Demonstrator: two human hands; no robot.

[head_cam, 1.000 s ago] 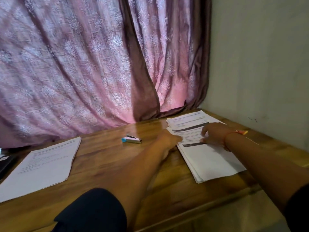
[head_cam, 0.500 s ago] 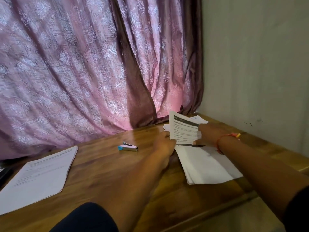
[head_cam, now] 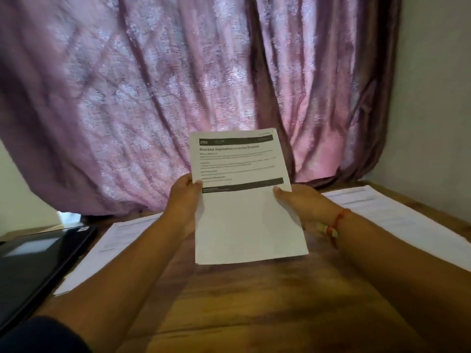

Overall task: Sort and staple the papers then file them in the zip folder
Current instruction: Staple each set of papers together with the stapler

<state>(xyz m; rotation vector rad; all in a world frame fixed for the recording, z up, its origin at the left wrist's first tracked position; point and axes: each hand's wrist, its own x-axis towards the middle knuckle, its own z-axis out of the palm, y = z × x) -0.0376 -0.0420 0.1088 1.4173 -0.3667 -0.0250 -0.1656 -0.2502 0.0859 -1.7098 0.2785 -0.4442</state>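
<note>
Printed sheets (head_cam: 242,194) now off the right stack (head_cam: 397,217), upright between both hands.

white sheet (head_cam: 244,200) with black header bars, pink-mauve floral-patterned curtain (head_cam: 178,98), brown wood-grain table (head_cam: 267,301), red wrist thread (head_cam: 337,225), black folder (head_cam: 33,263)

The sheet (head_cam: 244,194) bears "2723" in white on its dark top bar; the bold heading beneath starts "Shoe Rack Organization", the rest too blurred to read.
</note>
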